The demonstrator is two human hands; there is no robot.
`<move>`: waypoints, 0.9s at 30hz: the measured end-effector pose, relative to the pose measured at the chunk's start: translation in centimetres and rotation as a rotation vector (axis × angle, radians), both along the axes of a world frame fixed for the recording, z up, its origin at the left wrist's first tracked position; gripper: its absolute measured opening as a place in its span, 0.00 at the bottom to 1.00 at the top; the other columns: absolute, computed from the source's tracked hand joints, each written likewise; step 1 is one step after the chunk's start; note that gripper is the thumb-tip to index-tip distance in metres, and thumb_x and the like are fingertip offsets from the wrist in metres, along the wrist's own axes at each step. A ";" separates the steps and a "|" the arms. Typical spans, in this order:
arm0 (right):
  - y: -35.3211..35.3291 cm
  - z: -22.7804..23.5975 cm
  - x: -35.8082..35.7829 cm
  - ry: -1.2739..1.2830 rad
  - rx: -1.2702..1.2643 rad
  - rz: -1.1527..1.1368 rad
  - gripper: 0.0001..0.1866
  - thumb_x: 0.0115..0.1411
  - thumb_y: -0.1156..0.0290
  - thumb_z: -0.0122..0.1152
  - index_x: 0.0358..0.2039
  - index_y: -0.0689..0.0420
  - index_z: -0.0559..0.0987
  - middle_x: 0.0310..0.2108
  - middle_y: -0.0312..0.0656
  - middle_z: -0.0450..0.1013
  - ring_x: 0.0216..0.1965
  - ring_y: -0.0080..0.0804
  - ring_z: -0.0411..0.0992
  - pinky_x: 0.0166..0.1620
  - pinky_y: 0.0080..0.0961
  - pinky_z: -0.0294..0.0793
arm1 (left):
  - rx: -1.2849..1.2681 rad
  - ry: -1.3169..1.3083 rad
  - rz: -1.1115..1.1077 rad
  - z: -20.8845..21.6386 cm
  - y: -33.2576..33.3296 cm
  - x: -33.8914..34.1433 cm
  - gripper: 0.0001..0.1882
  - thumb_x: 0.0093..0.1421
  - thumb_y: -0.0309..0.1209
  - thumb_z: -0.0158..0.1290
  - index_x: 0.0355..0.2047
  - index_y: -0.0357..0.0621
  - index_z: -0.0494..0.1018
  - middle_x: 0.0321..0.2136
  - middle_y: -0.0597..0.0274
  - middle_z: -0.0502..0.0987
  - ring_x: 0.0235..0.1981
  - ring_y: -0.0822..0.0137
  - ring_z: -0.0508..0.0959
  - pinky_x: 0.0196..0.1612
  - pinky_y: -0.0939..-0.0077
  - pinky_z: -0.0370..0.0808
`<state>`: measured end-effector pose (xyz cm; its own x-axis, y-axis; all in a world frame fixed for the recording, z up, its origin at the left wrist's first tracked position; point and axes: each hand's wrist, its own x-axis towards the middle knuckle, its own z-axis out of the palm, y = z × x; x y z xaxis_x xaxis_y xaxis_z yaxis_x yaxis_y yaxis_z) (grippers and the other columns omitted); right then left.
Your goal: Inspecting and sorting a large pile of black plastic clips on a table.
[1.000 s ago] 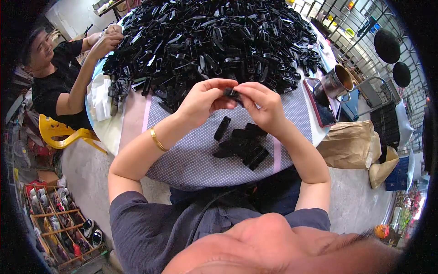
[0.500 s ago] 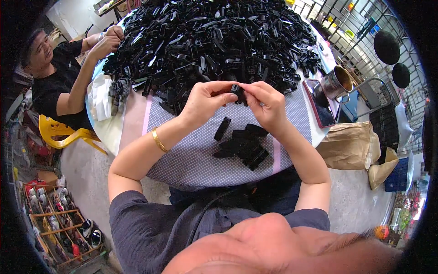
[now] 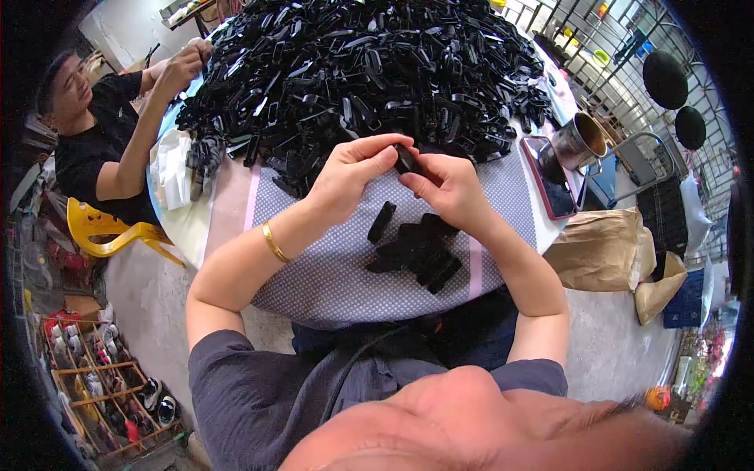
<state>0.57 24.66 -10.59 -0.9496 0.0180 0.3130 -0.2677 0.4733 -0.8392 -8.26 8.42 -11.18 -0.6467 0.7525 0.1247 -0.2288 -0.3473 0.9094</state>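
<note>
Between both hands, over the near edge of a big heap of black plastic parts (image 3: pixel 369 71), I hold one small black plastic part (image 3: pixel 406 160). Thumb and fingers of my left hand (image 3: pixel 355 174) pinch its left end. My right hand (image 3: pixel 449 188) grips the other end, its fingers curled and thumb below. On the dotted grey cloth under my hands lies a small cluster of similar black parts (image 3: pixel 420 250). A single narrow black part (image 3: pixel 382 221) lies just left of that cluster.
Across at the left, a person (image 3: pixel 102 133) reaches to the heap's edge. White paper (image 3: pixel 171 169) and dark gloves (image 3: pixel 206 165) lie at the left. A tablet (image 3: pixel 552 184) and metal pot (image 3: pixel 579 143) are at the right, near a brown paper bag (image 3: pixel 601 251).
The black part has turned between my fingers and now shows its long side. My right thumb and fingers have shifted their grip. The other person's hands moved slightly at the heap's edge.
</note>
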 end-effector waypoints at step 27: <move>3.6 1.6 -1.1 -0.135 -0.236 0.058 0.11 0.51 0.78 0.61 0.36 0.63 0.74 0.29 0.39 0.74 0.26 0.22 0.72 0.30 0.18 0.73 | -0.340 0.462 0.018 -0.5 0.6 0.8 0.24 0.57 0.24 0.52 0.54 0.34 0.62 0.44 0.54 0.73 0.42 0.68 0.75 0.47 0.75 0.73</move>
